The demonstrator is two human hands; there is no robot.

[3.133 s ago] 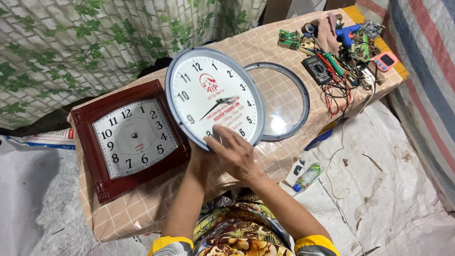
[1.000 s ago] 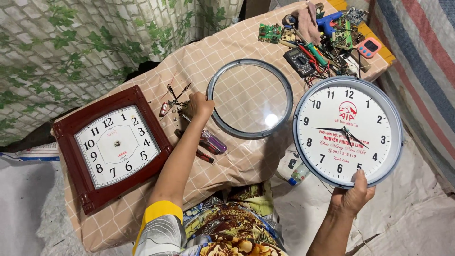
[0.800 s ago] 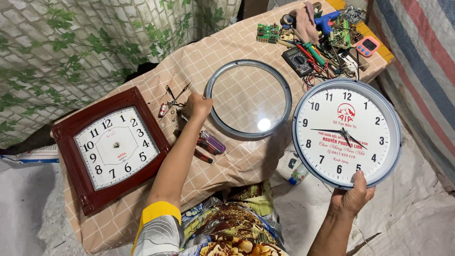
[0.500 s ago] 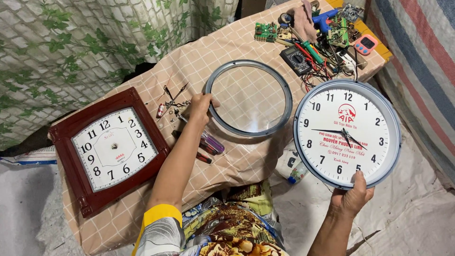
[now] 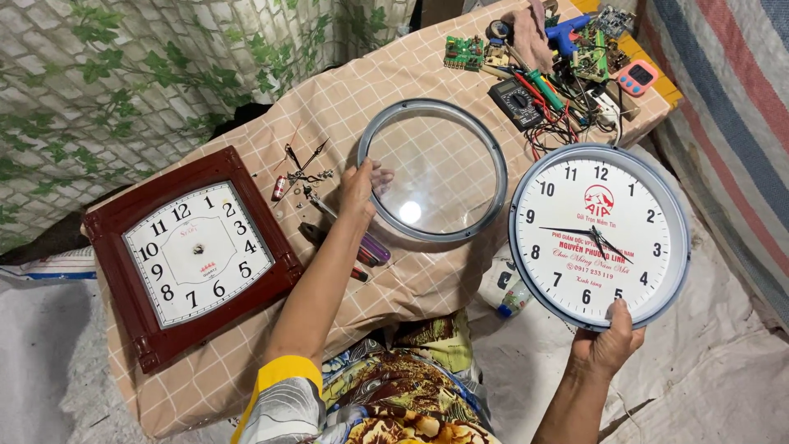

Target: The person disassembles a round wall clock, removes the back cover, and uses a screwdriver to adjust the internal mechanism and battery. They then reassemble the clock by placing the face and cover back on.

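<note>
Your right hand (image 5: pixel 606 345) pinches the bottom rim of the round white clock (image 5: pixel 598 236), held off the table at 3 o'clock. Your left hand (image 5: pixel 359 187), fingers together, touches the round glass cover (image 5: pixel 433 170) lying flat on the checked cloth (image 5: pixel 394 279). At 9 o'clock lies the square red clock (image 5: pixel 191 252).

Square clock (image 5: pixel 196 255) lay left on table (image 5: pixel 411 288); glass cover (image 5: pixel 433 170) centre; tools (image 5: pixel 559 66) behind; round clock (image 5: pixel 598 236) right, off table.

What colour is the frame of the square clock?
Dark reddish-brown, around a white face; the square clock shows best in the head view.
</note>
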